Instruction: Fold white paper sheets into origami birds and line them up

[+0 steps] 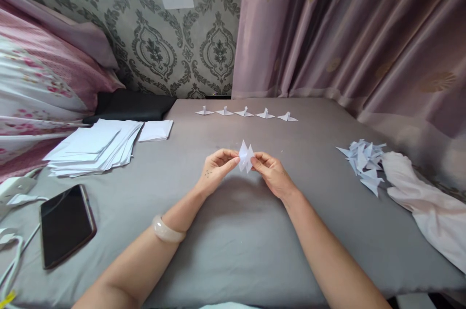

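Above the middle of the grey-covered table, a small white folded paper piece (243, 155) with pointed tips is held between my two hands. My left hand (218, 168) pinches its left side between thumb and fingers. On its right side, my right hand (272, 170) grips it the same way. The two pointed layers stand upright and slightly apart. Beyond the hands, several finished-looking folded paper birds (245, 112) sit in a row near the far edge. A heap of folded white paper pieces (364, 158) lies on the right.
Stacks of white paper sheets (98, 144) and a smaller paper stack (156, 130) lie at the left. Nearer me are a phone (67, 224) and a white power strip with cables (16, 187). A pale cloth (418, 197) lies along the right edge; curtains hang behind.
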### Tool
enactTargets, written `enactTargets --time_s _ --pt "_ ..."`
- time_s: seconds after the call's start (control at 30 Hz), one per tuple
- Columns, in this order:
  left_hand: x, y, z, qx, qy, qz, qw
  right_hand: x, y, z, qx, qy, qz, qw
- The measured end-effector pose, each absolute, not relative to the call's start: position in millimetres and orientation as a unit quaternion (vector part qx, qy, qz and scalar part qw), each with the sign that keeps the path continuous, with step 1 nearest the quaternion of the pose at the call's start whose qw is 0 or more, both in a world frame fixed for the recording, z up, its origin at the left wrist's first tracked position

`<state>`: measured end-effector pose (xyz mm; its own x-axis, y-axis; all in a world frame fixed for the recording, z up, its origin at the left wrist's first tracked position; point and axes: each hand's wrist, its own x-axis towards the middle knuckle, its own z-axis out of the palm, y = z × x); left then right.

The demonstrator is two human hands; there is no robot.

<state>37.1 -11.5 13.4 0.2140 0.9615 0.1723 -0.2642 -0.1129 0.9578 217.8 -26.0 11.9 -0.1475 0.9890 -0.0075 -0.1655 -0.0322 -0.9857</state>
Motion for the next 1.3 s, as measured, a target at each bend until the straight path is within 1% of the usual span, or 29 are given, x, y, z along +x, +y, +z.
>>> enactTargets --time_s 0.1,0.33,0.67,0.9,1.13,1.3 --pt "38.2 -10.3 13.4 0.509 0.328 0.533 0.591 217.1 -26.6 12.0 -0.428 -0.492 0.577 0.491" --pt "40.6 -8.9 12.4 0.485 0.327 0.507 0.633 208.8 -30.0 18.2 -0.463 -0.528 0.518 0.489" --pt "37.5 -3.9 -0.3 0.492 0.312 0.480 0.656 202.0 -34.6 23.0 -0.488 -0.590 0.390 0.511" --pt "37.6 -4.7 4.2 0.491 0.320 0.475 0.656 204.3 -37.2 27.5 -0.468 -0.595 0.430 0.491" --pt "37.9 -5.4 4.2 0.502 0.323 0.467 0.652 201.9 -35.5 23.4 -0.490 -0.594 0.399 0.497" --pt "41.4 -7.6 6.8 0.492 0.309 0.481 0.657 202.3 -35.4 23.0 -0.472 -0.591 0.424 0.498"
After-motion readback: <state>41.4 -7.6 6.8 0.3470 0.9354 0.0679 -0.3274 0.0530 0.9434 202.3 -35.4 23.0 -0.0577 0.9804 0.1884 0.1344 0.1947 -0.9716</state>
